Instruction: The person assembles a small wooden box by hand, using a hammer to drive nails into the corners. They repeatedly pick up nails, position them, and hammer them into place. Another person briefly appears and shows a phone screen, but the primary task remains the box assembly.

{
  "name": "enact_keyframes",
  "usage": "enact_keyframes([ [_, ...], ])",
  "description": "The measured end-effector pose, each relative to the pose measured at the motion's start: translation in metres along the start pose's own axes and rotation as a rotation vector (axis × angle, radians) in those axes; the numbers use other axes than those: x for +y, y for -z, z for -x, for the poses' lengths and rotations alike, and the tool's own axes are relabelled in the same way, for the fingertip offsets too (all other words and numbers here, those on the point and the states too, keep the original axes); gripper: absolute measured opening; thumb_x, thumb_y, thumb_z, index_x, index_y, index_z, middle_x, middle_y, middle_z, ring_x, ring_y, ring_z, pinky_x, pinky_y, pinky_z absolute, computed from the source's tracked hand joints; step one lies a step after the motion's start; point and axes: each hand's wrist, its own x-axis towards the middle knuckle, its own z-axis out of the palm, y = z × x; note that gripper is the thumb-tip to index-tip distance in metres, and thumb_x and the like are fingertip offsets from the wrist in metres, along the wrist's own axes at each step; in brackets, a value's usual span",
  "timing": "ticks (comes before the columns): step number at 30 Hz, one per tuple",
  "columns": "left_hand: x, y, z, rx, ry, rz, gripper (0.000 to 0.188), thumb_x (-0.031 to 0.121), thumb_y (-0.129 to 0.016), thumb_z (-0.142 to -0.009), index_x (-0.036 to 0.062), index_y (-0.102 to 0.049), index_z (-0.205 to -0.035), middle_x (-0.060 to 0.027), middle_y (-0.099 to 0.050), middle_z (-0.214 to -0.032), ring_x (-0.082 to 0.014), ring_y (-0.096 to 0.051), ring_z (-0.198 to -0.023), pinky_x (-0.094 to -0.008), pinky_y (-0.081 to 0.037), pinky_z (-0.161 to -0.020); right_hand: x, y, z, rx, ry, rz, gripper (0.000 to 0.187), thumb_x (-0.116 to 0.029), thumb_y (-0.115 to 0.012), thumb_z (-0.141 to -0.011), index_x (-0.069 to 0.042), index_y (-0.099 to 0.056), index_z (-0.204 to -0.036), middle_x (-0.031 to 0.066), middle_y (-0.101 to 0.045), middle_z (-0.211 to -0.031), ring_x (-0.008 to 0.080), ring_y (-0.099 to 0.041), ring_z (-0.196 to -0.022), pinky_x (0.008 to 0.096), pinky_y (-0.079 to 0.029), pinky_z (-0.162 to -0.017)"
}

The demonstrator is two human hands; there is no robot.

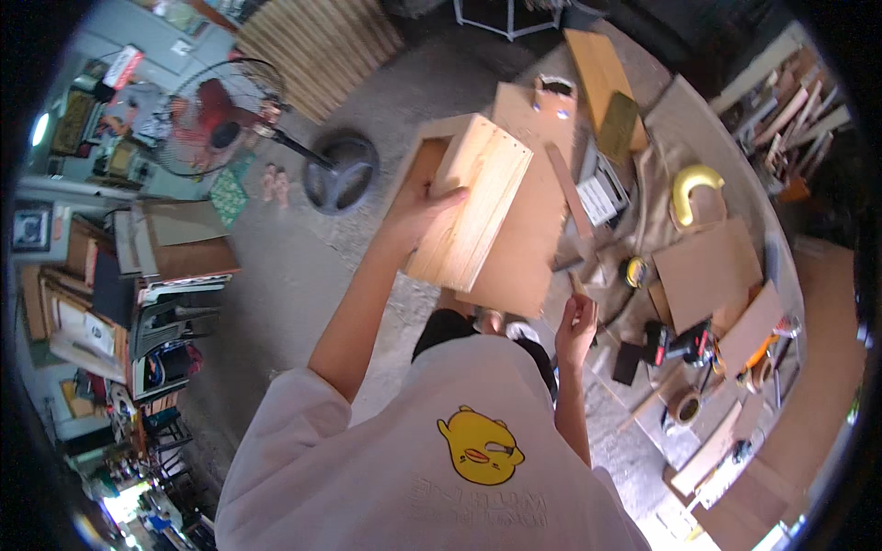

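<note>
My left hand (424,216) grips a pale wooden box (484,197) by one side wall, with the thumb lying over its smooth face. The box is held tilted above a cardboard sheet (519,266), and its open side shows a darker inside. Lower and to the right, my right hand (577,328) is closed, its fingers curled in. Just beyond these fingers shows a short light-brown stick-like piece (577,283), close to a dark end. Whether the hand holds it I cannot make out.
On the right work surface lie a tape measure (633,272), a cordless drill (689,343), a tape roll (684,405), cardboard pieces (709,273) and a yellow curved object (695,191). A standing fan (216,124) with a round base (340,172) is at the far left.
</note>
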Motion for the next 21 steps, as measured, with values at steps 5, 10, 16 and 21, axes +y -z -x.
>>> enact_keyframes([
  [5, 0.003, 0.058, 0.058, 0.105, -0.233, 0.626, 0.05, 0.024, -0.072, -0.096, -0.0027, -0.055, -0.134, -0.0127, -0.07, -0.122, -0.0221, -0.072, -0.101, -0.0365, -0.059, -0.09, -0.023, -0.049, -0.002, -0.376, -0.429, -0.716, 0.052, -0.05, -0.045, -0.109, -0.002, -0.064, -0.115, 0.0082, -0.069, -0.097, 0.0174, -0.068, -0.088, 0.0325, -0.054, -0.077],
  [10, -0.012, 0.055, 0.087, 0.128, -0.317, 1.141, 0.056, 0.03, -0.066, -0.1, 0.0, -0.048, -0.143, -0.0144, -0.065, -0.134, -0.0263, -0.066, -0.119, -0.0428, -0.055, -0.101, -0.095, -0.069, -0.003, -0.82, -0.723, -1.288, 0.083, -0.074, -0.042, -0.098, -0.002, -0.046, -0.14, 0.0187, -0.061, -0.129, 0.0297, -0.061, -0.118, 0.0468, -0.049, -0.103],
  [16, -0.024, 0.073, 0.099, 0.033, -0.351, 1.398, 0.061, 0.036, -0.064, -0.1, 0.004, -0.044, -0.148, -0.0155, -0.059, -0.142, -0.0303, -0.059, -0.129, -0.0489, -0.048, -0.11, -0.184, -0.12, -0.022, -0.889, -0.715, -1.724, 0.095, -0.082, -0.042, -0.092, -0.006, -0.042, -0.148, 0.0143, -0.052, -0.148, 0.0309, -0.046, -0.14, 0.0528, -0.039, -0.114],
  [21, -0.044, 0.108, 0.116, 0.075, -0.363, 1.541, 0.062, 0.044, -0.06, -0.102, 0.0053, -0.044, -0.149, -0.0153, -0.058, -0.144, -0.0336, -0.058, -0.13, -0.0527, -0.045, -0.111, -0.193, -0.154, -0.013, -0.803, -0.607, -1.439, 0.087, -0.075, -0.039, -0.098, -0.01, -0.038, -0.155, 0.011, -0.051, -0.152, 0.0298, -0.052, -0.136, 0.0496, -0.045, -0.111],
])
